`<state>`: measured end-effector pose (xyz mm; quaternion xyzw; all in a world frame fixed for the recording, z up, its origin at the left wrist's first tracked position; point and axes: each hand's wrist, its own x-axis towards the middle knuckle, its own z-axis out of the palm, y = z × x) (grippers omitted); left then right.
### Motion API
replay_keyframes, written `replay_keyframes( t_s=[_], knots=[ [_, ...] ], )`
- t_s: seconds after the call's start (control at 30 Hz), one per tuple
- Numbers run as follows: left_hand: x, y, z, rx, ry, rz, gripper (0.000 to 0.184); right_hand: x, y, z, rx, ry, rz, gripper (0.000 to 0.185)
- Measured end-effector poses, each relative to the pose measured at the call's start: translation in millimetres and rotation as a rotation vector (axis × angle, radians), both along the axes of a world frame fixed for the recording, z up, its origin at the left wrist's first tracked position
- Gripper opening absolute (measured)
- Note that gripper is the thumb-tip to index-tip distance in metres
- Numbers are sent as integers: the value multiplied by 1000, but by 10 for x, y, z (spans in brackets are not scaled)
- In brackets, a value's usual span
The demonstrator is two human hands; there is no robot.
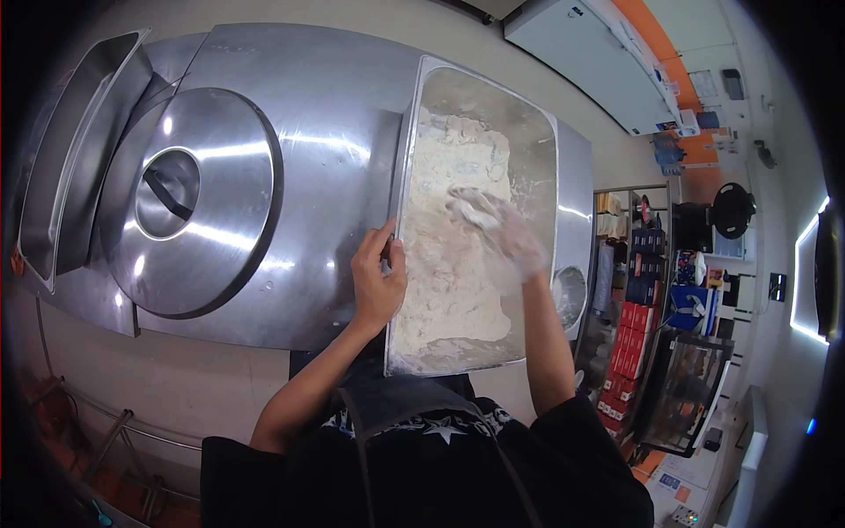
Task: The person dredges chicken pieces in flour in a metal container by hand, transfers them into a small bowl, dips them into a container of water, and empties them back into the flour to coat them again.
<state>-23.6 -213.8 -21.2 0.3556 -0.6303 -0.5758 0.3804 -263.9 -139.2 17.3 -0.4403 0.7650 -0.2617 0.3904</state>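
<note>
A deep rectangular metal pan (533, 132) stands in front of me, its bottom covered by a thick, uneven layer of pale flour (449, 273). My left hand (380, 277) is bare and closes over the pan's left rim, with the thumb at the edge. Inside the pan, my right hand (500, 231) wears a loose clear plastic glove dusted with flour. Its fingers are curled down at the flour's surface around something whitish; whether that is flour or a coated piece cannot be made out.
On the steel table (343, 106), a large round metal lid (224, 207) lies left of the pan, with a deep steel pan (75, 167) beyond it. A small round bowl (569, 295) sits at the right. Shelves with red boxes (627, 352) stand farther right, near a white chest freezer (590, 62).
</note>
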Motion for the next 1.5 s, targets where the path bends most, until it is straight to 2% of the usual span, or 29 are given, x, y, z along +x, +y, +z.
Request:
replay_keyframes(
  t_s=[0.03, 0.1, 0.17, 0.23, 0.33, 0.43, 0.47, 0.57, 0.67, 0.77, 0.8, 0.9, 1.0, 1.1, 1.13, 1.2, 1.33, 1.4, 1.43, 1.5],
  knots=[
    [3, -2, 14, 7, -15, -3, 29, -97, -41, -256, -82, 250, 181, 53],
    [8, 10, 29, 4, -38, -19, 29, -20, -103, -837, -307, -260, 114, 64],
    [14, -1, -3, -21, -61, -23, 29, 421, 57, -1010, -381, -534, -28, 84],
    [9, 14, -20, -6, -43, -9, 29, 428, 61, -881, -395, 301, 479, 105],
    [-14, 27, -37, 33, -19, 4, 30, 892, 283, -500, 68, 507, 424, 107],
    [-34, 32, -62, 64, -4, -5, 30, 1095, 602, -676, 17, 584, 427, 86],
    [-27, 41, -77, 73, -4, -8, 31, 1145, 769, -862, -85, 697, 346, 64],
    [-34, 50, -156, 50, -12, -9, 30, 1016, 868, -617, 32, 807, 321, 49],
    [-22, 58, -181, 76, -6, -24, 30, 786, 942, -370, -24, 949, 76, 40],
    [0, 53, -138, 170, -25, -76, 35, 671, 925, -70, -162, 932, 20, 33],
    [-13, 53, -110, 172, -2, -73, 35, 572, 944, -114, -233, 829, 25, 31],
    [-21, 73, -69, 171, 21, -75, 36, 482, 906, 159, -27, 495, -176, 37],
    [14, 54, -125, 146, -13, -83, 36, 472, 849, 511, -113, 354, -102, 59],
    [-13, 63, -127, 147, 7, -73, 36, 292, 876, 701, -159, 163, 50, 59],
    [-13, 65, -124, 150, 5, -70, 36, 242, 874, 658, -86, 80, -20, 62],
    [-25, 64, -138, 148, 7, -73, 36, -112, 833, 322, 4, 206, -21, 61],
    [-1, 56, -137, 149, 1, -96, 35, -188, 491, -177, 294, 444, -111, 70],
    [-18, 55, -129, 141, 5, -87, 35, 89, 356, -561, 95, 442, -34, 82],
    [-13, 54, -145, 129, 4, -83, 35, 163, 359, -1179, -286, 243, 30, 81],
    [-13, 61, -138, 130, 2, -74, 36, 364, 393, -1416, -414, 52, 190, 77]
  ],
)
